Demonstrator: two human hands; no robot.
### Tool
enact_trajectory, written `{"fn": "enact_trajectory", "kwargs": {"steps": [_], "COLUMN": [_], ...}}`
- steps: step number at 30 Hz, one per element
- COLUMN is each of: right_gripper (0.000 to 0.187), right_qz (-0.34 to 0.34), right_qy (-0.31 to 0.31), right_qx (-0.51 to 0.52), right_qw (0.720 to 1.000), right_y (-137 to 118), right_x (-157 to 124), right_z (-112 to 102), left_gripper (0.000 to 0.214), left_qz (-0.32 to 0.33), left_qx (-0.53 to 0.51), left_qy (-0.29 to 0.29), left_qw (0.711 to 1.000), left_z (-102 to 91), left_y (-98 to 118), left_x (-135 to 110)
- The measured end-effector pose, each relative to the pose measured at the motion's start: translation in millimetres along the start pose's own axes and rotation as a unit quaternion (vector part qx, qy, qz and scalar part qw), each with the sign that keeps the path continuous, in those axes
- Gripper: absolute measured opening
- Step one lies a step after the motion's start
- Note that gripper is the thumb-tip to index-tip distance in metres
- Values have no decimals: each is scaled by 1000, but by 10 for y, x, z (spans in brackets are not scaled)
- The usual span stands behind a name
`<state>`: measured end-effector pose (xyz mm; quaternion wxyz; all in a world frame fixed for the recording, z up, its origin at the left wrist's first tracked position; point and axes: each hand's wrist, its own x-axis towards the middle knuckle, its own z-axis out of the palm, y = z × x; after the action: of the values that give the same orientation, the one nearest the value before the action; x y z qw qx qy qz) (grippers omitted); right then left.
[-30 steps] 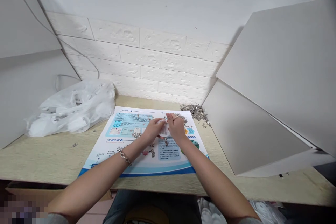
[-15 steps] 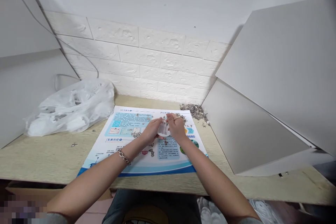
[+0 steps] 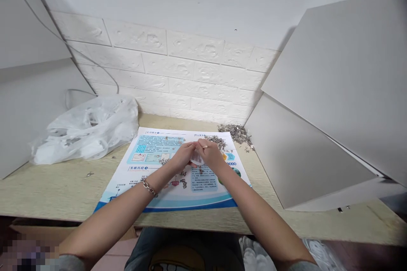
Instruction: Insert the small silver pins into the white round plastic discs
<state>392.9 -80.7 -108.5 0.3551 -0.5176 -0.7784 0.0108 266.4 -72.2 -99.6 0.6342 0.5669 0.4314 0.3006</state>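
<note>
A round, pale translucent plastic piece point(image 3: 197, 160) shows between my two hands above a printed poster sheet point(image 3: 127, 192). My left hand point(image 3: 183, 156) is closed on its left side, with fingertips visible below it. My right hand point(image 3: 210, 155) is closed in a pinch at the upper edge of the piece, its fingertips against those of my left hand. Whatever the right fingers pinch is hidden. Small metal parts point(image 3: 183, 183) lie on the sheet just below the hands, and a little cluster of metal bits point(image 3: 164, 161) sits left of them.
Behind my right hand is a heap of small metal parts point(image 3: 217, 141); a larger metal pile point(image 3: 237, 134) lies by the wall. At left rests a clear plastic bag point(image 3: 92, 129) of white pieces. Pale panels point(image 3: 305, 152) stand to the right. One loose metal part point(image 3: 90, 174) is on the table.
My right hand has moved left and closer to my left hand, covering more of the round piece. The left hand stays almost where it was.
</note>
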Motion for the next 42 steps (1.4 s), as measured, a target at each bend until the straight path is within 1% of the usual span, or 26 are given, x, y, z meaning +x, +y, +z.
{"fn": "enact_trajectory", "kwargs": {"steps": [3, 5, 6, 9, 10, 11, 14, 16, 20, 22, 23, 24, 27, 28, 29, 31, 32, 33, 34, 35, 36, 37, 38, 40, 41, 42], "right_gripper": [42, 43, 44, 46, 47, 47, 48, 48, 47, 48, 48, 49, 46, 42, 38, 34, 35, 36, 36, 37, 37, 38, 40, 43, 43, 43], "right_qz": [12, 54, 91, 217, 242, 253, 243, 224, 159, 150, 149, 149, 166, 185, 210, 252, 264, 273, 279, 287, 298, 312, 329, 361, 372, 378], "right_qy": [0, 36, 63, 140, 154, 162, 148, 122, 80, 56, 59, 77, 178, 184, 161, 65, 16, -20, -41, -53, -55, -51, -46, -38, -36, -35], "right_qx": [21, 94, 143, 259, 275, 280, 271, 250, 176, 161, 168, 184, 234, 246, 261, 306, 335, 365, 391, 415, 434, 452, 469, 507, 526, 543], "right_qw": [1000, 993, 984, 931, 917, 912, 920, 934, 968, 974, 973, 969, 941, 933, 928, 916, 904, 890, 876, 862, 848, 834, 818, 782, 764, 749], "right_y": [-8, -20, -28, -48, -49, -46, -19, -2, 4, 6, 12, 20, 57, 69, 80, 91, 91, 89, 85, 81, 78, 78, 82, 100, 112, 125], "right_x": [-39, -70, -81, -83, -76, -67, -49, -51, -58, -49, -40, -30, -1, 4, 5, -2, -8, -13, -17, -19, -20, -19, -19, -21, -23, -25], "right_z": [24, 41, 46, 42, 37, 32, 35, 52, 77, 50, 22, -15, -145, -176, -193, -177, -149, -115, -81, -53, -34, -26, -27, -43, -53, -61], "left_gripper": [23, 26, 28, 30, 30, 29, 29, 30, 33, 34, 34, 34, 35, 37, 38, 42, 44, 45, 46, 47, 48, 48, 50, 56, 54, 49], "left_qz": [-5, -5, -7, -26, -31, -36, -44, -44, -35, -39, -42, -43, -17, -1, 13, 28, 30, 32, 43, 68, 112, 172, 238, 351, 386, 407], "left_qx": [20, 20, 10, -40, -53, -62, -68, -61, -14, 6, 8, 2, -22, -23, -16, 7, 20, 37, 59, 89, 132, 188, 251, 361, 399, 421], "left_qy": [-15, -31, -37, -32, -31, -35, -41, -35, -34, -43, -48, -46, -20, -12, -6, -13, -18, -18, -9, 8, 27, 39, 37, -5, -28, -41], "left_qw": [1000, 999, 999, 998, 998, 997, 996, 997, 999, 998, 998, 998, 999, 1000, 1000, 1000, 999, 999, 997, 994, 985, 966, 938, 864, 831, 809], "left_z": [-10, -15, -17, -20, -21, -22, -28, -34, -46, -54, -61, -73, -132, -156, -177, -205, -209, -208, -205, -200, -199, -201, -209, -236, -252, -267], "left_y": [19, 47, 63, 109, 120, 128, 129, 111, 59, 45, 44, 47, 72, 82, 90, 99, 99, 95, 88, 76, 61, 43, 21, -30, -58, -85], "left_x": [-3, -3, -3, -11, -16, -22, -33, -27, 9, 24, 30, 35, 49, 52, 55, 55, 52, 49, 45, 41, 40, 42, 48, 78, 101, 127]}}
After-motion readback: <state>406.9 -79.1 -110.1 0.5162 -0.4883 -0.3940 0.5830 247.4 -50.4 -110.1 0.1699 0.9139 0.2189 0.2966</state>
